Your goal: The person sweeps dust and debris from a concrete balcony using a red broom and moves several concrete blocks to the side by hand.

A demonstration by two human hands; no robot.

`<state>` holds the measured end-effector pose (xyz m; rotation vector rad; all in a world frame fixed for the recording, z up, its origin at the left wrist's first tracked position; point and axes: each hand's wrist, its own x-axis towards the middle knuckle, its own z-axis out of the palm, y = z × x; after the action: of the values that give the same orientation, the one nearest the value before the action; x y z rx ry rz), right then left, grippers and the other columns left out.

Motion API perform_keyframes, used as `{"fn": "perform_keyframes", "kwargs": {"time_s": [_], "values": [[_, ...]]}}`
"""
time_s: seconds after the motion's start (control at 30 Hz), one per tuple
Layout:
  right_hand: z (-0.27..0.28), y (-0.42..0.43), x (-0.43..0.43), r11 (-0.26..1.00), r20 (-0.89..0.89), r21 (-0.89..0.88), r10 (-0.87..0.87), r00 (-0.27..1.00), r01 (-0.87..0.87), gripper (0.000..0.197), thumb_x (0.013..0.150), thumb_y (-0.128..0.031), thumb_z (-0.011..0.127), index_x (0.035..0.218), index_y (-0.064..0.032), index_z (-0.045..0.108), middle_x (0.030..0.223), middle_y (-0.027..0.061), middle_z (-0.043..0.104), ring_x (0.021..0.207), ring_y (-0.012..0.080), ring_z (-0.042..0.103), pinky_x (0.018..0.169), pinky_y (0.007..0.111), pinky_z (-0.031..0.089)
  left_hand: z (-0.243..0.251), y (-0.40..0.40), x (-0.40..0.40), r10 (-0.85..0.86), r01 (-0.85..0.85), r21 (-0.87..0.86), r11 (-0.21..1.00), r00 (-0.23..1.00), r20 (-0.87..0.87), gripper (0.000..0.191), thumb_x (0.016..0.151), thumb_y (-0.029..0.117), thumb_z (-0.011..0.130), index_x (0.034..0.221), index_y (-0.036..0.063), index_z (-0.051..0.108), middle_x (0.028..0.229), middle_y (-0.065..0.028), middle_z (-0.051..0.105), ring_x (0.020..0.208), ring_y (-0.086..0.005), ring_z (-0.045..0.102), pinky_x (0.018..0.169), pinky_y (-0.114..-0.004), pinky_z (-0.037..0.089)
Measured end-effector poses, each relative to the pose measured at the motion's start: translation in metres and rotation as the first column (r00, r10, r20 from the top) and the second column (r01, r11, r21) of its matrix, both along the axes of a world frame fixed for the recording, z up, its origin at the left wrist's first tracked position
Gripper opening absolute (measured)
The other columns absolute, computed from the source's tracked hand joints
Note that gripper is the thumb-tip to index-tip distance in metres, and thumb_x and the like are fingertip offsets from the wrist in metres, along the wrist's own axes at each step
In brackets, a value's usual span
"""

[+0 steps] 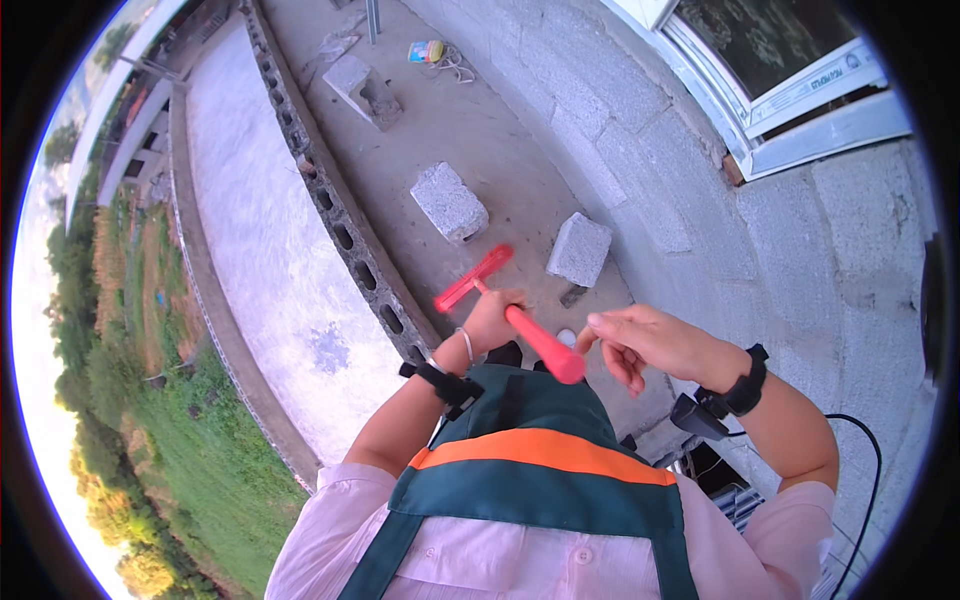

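Observation:
A red long-handled tool with a crosswise head lies in my left hand, whose fingers are closed round its shaft. Its thick red grip points back towards my body and to the right. My right hand is raised just right of that grip's end, fingers bent and apart, holding nothing. Beyond the tool's head, a grey block sits on the concrete floor, and another block stands to its right. A small round white thing shows between my hands; what it is I cannot tell.
A low wall of hollow blocks runs along the left. To the right rises a block wall with a white-framed window. Farther off are a hollow block, a coloured packet and a coiled cord. A black cable hangs by my right arm.

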<state>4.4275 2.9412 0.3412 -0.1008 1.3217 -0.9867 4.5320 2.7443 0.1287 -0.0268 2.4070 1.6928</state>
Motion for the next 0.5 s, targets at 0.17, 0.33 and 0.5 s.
{"fn": "perform_keyframes", "kwargs": {"time_s": [0.17, 0.33, 0.5], "values": [[-0.066, -0.011, -0.031, 0.996, -0.187, 0.044, -0.069, 0.980, 0.078, 0.035, 0.091, -0.033, 0.045, 0.085, -0.0010, 0.056, 0.054, 0.0012, 0.050, 0.045, 0.0092, 0.051, 0.042, 0.022, 0.042, 0.038, -0.100, 0.019, 0.332, -0.328, -0.057, 0.943, 0.937, 0.104, 0.018, 0.075, 0.013, 0.063, 0.066, 0.0008, 0.053, 0.061, -0.0070, 0.052, 0.057, -0.0158, 0.049, 0.057, -0.029, 0.041], [-0.170, 0.022, -0.053, 0.949, -0.252, 0.151, -0.233, 0.939, 0.276, 0.031, 0.088, -0.031, 0.048, 0.081, -0.0021, 0.057, 0.056, 0.0019, 0.052, 0.046, 0.0115, 0.052, 0.044, 0.025, 0.044, 0.047, -0.177, 0.030, 0.604, -0.616, 0.050, 0.786, 0.783, 0.147, 0.020, 0.079, 0.010, 0.057, 0.061, 0.0031, 0.051, 0.058, -0.0020, 0.049, 0.057, -0.0105, 0.047, 0.056, -0.026, 0.038], [-0.262, 0.012, -0.055, 0.868, -0.003, 0.284, -0.424, 0.906, 0.407, 0.026, 0.085, -0.031, 0.051, 0.079, -0.0066, 0.057, 0.066, 0.0031, 0.058, 0.056, 0.0132, 0.056, 0.054, 0.029, 0.049, 0.087, -0.220, 0.015, 0.892, -0.867, 0.216, 0.449, 0.448, -0.057, 0.027, 0.082, 0.005, 0.052, 0.057, 0.0069, 0.042, 0.050, -0.0004, 0.041, 0.046, -0.0095, 0.038, 0.050, -0.025, 0.034]]}}
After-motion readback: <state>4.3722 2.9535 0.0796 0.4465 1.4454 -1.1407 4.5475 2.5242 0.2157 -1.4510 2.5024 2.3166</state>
